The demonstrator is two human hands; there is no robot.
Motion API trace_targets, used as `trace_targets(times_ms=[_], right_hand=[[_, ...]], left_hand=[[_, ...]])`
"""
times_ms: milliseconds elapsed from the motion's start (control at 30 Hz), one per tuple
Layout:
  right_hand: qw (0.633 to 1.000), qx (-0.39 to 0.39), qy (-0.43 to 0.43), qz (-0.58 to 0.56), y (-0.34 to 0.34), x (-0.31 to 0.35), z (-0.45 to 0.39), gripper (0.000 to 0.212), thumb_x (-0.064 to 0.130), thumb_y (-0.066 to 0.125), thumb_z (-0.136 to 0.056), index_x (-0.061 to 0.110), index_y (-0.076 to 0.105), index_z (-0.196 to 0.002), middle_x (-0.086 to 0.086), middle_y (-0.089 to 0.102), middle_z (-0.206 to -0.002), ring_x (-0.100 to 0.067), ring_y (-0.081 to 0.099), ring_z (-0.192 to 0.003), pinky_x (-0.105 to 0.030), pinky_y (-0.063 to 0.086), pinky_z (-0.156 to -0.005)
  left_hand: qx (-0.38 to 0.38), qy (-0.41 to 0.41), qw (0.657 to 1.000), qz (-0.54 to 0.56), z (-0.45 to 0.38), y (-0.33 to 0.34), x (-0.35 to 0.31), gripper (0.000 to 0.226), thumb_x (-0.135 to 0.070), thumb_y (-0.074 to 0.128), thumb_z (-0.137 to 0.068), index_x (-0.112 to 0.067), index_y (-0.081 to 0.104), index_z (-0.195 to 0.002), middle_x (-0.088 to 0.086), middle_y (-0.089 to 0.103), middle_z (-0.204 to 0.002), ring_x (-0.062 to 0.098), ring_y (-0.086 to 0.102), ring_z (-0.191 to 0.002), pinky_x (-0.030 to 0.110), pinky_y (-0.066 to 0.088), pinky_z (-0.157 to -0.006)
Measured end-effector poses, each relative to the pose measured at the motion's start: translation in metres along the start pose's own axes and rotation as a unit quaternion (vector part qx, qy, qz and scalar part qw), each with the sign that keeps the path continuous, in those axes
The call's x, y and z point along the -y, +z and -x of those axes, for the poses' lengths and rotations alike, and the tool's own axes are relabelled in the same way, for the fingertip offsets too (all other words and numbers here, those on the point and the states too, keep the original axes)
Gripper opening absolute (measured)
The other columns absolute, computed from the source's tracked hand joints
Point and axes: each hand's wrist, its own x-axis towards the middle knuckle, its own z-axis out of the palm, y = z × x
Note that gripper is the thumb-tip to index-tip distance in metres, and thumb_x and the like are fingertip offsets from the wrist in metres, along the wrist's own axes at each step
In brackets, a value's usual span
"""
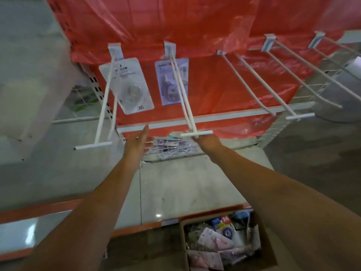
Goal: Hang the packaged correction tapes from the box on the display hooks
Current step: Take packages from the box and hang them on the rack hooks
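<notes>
Beyond your straightened left fingers (145,132), two packaged tapes (172,81) already hung. Your left hand (136,142) was open and empty; your right hand's (205,141) fingers hid behind the hook's crossbar (196,133). Below your wrists, the box (224,241) held more; fetch one and thread its hole squarely.

We see white hooks (187,98) against red plastic sheeting (195,26), a lilac pack (166,83), and a brown box (267,249).
</notes>
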Motion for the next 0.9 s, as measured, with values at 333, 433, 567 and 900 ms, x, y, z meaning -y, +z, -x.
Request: trace_targets(times_ms=[333, 433, 567, 900], right_hand=[[0.919, 0.137, -0.063, 0.365, -0.068, -0.157, 0.049, 0.042, 0.034, 0.052, -0.096, 0.010, 0.049, -0.130, -0.010, 0.053, -0.132, -0.028, 0.048, -0.122, -0.032, 0.039, -0.098], [0.897, 0.171, -0.064, 0.402, -0.079, -0.217, 0.055, 0.040, 0.032, 0.054, -0.095, 0.010, 0.049, -0.128, -0.011, 0.054, -0.131, -0.027, 0.049, -0.121, -0.032, 0.037, -0.098], [0.873, 0.216, -0.072, 0.432, -0.086, -0.302, 0.058, 0.036, 0.027, 0.053, -0.095, 0.009, 0.052, -0.126, -0.011, 0.054, -0.130, -0.027, 0.049, -0.120, -0.030, 0.038, -0.095], [0.804, 0.297, -0.089, 0.507, -0.039, -0.486, 0.031, 0.043, 0.028, 0.054, -0.094, 0.013, 0.045, -0.134, -0.009, 0.049, -0.137, -0.025, 0.047, -0.125, -0.032, 0.038, -0.102]], left_hand=[[0.084, 0.008, 0.976, -0.198, 0.094, 0.089, 0.108, 0.017, -0.040, 0.058, -0.091, -0.024, 0.057, -0.091, -0.002, 0.064, -0.087, 0.018, 0.062, -0.084, 0.017, 0.043, -0.059], [0.106, 0.001, 0.945, -0.308, 0.126, 0.111, 0.152, 0.022, -0.046, 0.056, -0.091, -0.025, 0.059, -0.095, -0.006, 0.061, -0.092, 0.011, 0.057, -0.079, 0.020, 0.040, -0.060], [0.134, -0.030, 0.920, -0.367, 0.153, 0.140, 0.227, 0.026, -0.040, 0.055, -0.093, -0.019, 0.059, -0.106, -0.004, 0.060, -0.100, 0.017, 0.058, -0.094, 0.027, 0.043, -0.073], [0.218, 0.008, 0.829, -0.515, 0.122, 0.170, 0.426, 0.056, -0.029, 0.066, -0.087, -0.018, 0.042, -0.136, 0.006, 0.048, -0.137, 0.022, 0.048, -0.122, 0.034, 0.042, -0.100]])
